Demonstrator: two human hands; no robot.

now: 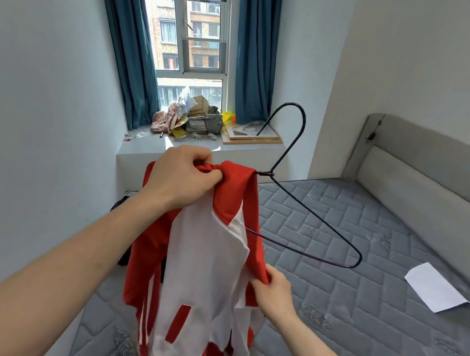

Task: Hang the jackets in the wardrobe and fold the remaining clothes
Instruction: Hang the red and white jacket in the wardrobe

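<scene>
A red and white jacket (206, 265) hangs in the air in front of me, above the near corner of the bed. My left hand (182, 176) is closed on its red collar at the top. My right hand (275, 289) pinches the red front edge lower down. A dark wire hanger (315, 219) is partly inside the jacket: one arm is hidden under the cloth, the other arm and the hook stick out to the right and up.
A bare grey quilted mattress (362, 280) with a grey padded headboard (432, 182) fills the right side; a white sheet of paper (436, 288) lies on it. The window ledge (202, 145) ahead holds bags, boxes and boards. Blue curtains frame the window. Dark items lie on the floor at left.
</scene>
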